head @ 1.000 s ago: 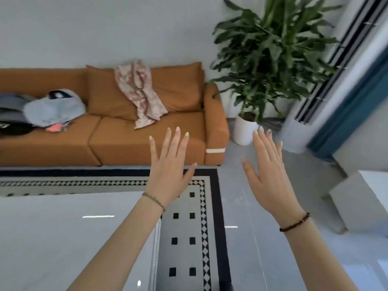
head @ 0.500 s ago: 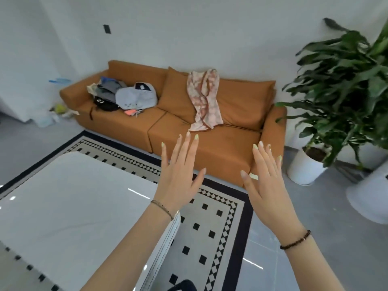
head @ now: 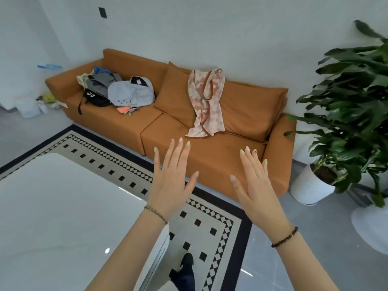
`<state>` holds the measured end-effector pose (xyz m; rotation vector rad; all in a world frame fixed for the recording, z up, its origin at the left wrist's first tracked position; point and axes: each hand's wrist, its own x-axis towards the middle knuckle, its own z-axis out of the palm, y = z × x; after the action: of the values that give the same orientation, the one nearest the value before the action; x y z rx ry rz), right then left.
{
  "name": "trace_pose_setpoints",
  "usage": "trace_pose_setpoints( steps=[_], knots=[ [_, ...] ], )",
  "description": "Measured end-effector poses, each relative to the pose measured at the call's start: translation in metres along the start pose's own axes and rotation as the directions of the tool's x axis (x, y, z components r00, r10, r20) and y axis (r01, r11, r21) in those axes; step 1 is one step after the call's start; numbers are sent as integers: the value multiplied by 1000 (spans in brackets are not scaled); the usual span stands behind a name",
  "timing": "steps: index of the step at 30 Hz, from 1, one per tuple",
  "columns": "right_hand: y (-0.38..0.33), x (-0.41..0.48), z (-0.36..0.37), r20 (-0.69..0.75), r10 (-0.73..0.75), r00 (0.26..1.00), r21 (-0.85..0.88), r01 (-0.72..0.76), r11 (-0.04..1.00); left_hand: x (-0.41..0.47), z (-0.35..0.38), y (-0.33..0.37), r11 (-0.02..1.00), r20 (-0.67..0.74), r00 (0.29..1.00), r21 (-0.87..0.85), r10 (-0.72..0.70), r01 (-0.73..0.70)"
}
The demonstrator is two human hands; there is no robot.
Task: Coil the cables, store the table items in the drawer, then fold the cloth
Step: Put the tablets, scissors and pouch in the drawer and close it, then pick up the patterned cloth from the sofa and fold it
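Right now the left hand (head: 170,183) and right hand (head: 258,190) are hovering flat and empty, seemingly nothing started, the cloth (head: 206,103) lying unfolded on the sofa (head: 231,156), no cables showing.

I see an orange sofa (head: 113,122) along the wall (head: 210,28), bags (head: 130,92) heaped at its left end, a potted plant (head: 352,106) beside its right arm.

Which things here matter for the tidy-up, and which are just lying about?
Job:
white table
patterned cloth draped over the sofa, likely the one to fold
left hand and right hand, both open

Lying about:
clothes pile
potted plant
rug
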<state>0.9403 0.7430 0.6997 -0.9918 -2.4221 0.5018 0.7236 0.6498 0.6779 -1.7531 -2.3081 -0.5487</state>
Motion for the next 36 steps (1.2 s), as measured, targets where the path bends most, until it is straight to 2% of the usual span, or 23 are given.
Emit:
trace_pose_setpoints(
  steps=[6,12,15,23,26,30,36],
  knots=[
    [32,133,6,-18,1,1000,-24,-2,1000,128,29,-34,995,-41,997,-78,-63,60],
    [72,229,17,-19,73,997,5,-73,997,226,68,-68,994,171,981,-49,-90,100],
    [104,278,26,2,104,995,31,-104,994,280,99,-76,994,220,972,-47,-83,96],
    [209,436,39,-18,102,995,-8,-102,995,436,179,-84,996,255,965,-40,-66,79],
    [247,507,43,-17,146,989,5,-146,989,506,197,-93,997,251,966,-41,-53,66],
    [290,582,75,65,141,988,27,-143,989,570,223,-116,992,216,970,-41,-107,119],
    [337,674,142,261,193,946,137,-234,963,644,293,-146,949,369,911,-172,-185,263]
  ],
)
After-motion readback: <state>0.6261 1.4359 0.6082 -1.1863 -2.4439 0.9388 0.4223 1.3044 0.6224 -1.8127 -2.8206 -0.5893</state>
